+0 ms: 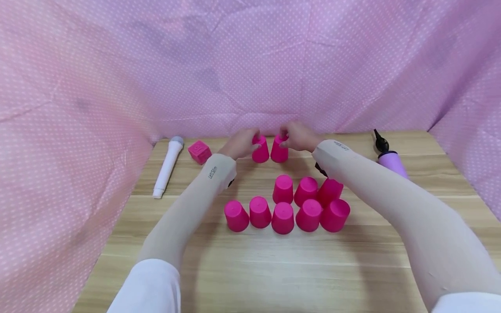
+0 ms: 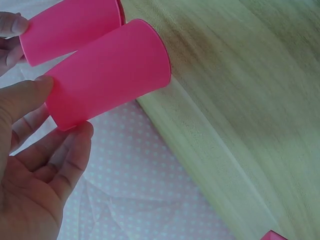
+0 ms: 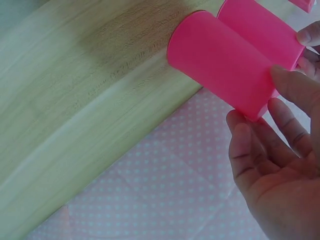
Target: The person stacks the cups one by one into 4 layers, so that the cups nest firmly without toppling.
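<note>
**Two cups at the far edge, eight more under my forearms**

Sleeves first, in the head view: both my forearms stretch out over the desk, and between them sit the eight upside-down pink cups, five in the near row and three just behind. At the far edge my left hand holds the left cup and my right hand holds the right cup; both cups stand upside down, touching or very nearly so, close to the dotted pink cloth. My right forearm passes right over the back row's right-hand cup, so I judge a dropped elbow could knock it into its neighbours. A white toy microphone and a pink cube lie to the left, and a purple pump lies well to the right.

From the left wrist, my left hand pinches its cup near the closed top, thumb on one side and fingers curled under, palm open toward the camera. It is a light hold; I reckon a squeeze or a nudge could tip the cup against the other cup.

From the right wrist, my right hand mirrors that, fingertips and thumb clamped on the top end of its cup, which lies just beside the other. With the desk edge and cloth so near, a slip could send either cup off the back.
</note>
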`<state>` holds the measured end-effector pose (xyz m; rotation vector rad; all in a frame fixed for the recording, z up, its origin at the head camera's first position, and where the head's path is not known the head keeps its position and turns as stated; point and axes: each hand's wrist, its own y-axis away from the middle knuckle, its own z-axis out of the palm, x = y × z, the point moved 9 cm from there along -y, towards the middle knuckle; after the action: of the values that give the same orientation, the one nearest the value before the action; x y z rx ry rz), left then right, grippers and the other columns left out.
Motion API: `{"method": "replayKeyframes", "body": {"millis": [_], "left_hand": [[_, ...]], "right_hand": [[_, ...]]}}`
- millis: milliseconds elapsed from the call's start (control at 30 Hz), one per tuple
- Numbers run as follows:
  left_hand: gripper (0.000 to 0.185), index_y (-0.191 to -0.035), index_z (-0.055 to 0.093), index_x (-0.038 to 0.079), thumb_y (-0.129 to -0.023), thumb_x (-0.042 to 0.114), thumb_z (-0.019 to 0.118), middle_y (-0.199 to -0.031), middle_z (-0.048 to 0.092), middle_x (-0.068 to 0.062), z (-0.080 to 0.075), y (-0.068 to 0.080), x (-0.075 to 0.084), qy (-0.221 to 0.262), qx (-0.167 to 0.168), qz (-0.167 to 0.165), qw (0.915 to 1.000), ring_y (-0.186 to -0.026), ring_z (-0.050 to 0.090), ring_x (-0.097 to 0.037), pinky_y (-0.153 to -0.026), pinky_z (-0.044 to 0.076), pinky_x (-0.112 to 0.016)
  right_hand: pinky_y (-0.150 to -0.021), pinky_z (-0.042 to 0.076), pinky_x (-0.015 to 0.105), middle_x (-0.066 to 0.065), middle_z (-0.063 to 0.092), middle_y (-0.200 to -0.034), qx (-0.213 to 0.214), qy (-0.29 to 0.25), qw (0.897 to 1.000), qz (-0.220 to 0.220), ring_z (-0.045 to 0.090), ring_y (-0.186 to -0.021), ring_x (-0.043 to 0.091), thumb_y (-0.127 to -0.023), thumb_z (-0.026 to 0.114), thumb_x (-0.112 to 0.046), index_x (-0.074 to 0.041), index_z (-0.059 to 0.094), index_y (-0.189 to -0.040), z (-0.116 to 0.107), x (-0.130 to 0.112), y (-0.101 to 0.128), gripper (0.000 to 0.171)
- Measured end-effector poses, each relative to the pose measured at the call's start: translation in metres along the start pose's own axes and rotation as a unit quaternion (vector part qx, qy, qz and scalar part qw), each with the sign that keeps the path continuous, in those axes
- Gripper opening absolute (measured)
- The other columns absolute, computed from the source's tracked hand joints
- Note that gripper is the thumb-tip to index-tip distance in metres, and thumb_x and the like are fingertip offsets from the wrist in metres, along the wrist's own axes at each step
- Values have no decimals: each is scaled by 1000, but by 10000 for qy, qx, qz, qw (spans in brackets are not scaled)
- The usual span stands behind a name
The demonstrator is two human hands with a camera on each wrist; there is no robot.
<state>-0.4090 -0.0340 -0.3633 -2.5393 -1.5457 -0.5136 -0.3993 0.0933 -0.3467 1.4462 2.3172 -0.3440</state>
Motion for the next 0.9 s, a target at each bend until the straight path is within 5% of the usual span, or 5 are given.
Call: {"method": "replayKeyframes", "body": {"millis": [500, 900], "left_hand": [[21, -100, 53, 14, -87, 19, 69, -88, 55, -2, 0, -2, 2, 68, 217, 193, 9996, -82, 51, -20, -72, 45, -30], [35, -117, 54, 12, -87, 21, 69, -104, 58, -4, -8, 11, 11, 297, 9, 176, 9994, -92, 53, -18, -76, 48, -29]], "right_hand": [[-82, 45, 39, 14, 62, -96, -188, 227, 9993, 223, 56, -90, 28, -81, 74, -10, -1, 62, -98, 6, -1, -4, 23], [-92, 42, 47, 18, 61, -110, -10, -161, 9988, -453, 54, -108, 37, -82, 69, -9, 2, 58, -109, -16, -8, 25, 31]]}}
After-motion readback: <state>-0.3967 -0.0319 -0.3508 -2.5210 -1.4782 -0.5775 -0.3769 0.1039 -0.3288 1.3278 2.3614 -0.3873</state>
